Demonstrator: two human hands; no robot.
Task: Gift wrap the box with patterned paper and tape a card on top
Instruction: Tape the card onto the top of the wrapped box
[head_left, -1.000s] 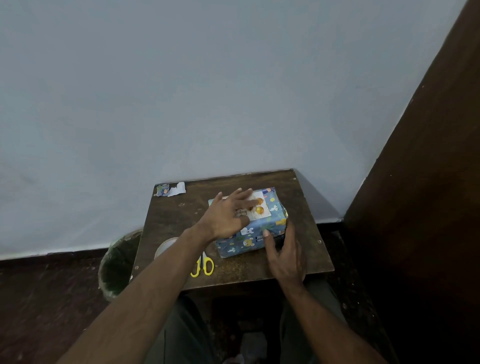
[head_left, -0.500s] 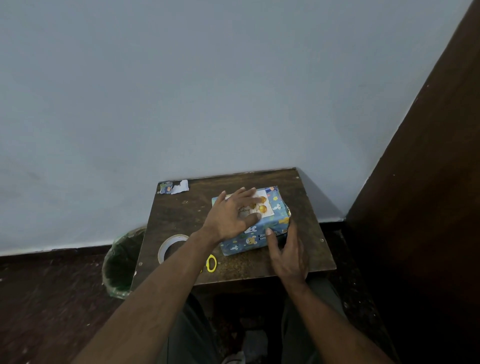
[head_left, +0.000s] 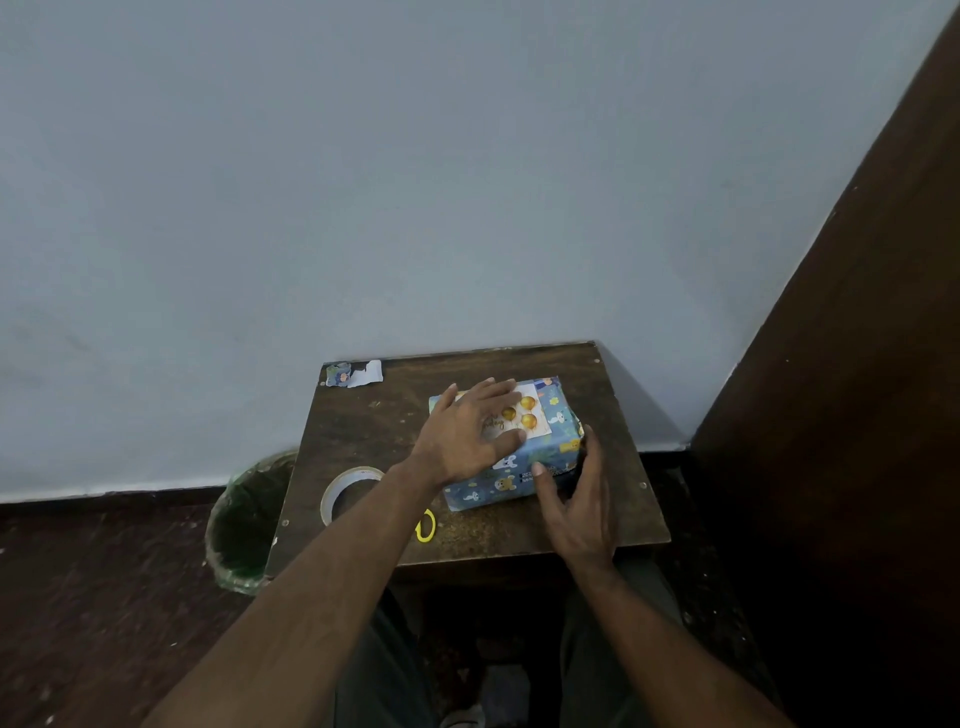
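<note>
The left hand (head_left: 467, 441) lies flat and open on the card (head_left: 522, 418), likely pressing it down so it sticks. The right hand (head_left: 582, 504), open, steadies the wrapped box (head_left: 550, 452) at its 4 o'clock corner. The tape roll (head_left: 345, 491) waits at the box's 8 o'clock on the table (head_left: 374, 415).

- Box (head_left: 511, 470) on counter (head_left: 618, 415), card (head_left: 524, 418) on top.
- Tape roll (head_left: 345, 491) left of box.
- Bin (head_left: 244, 525) on floor, left of counter.
</note>
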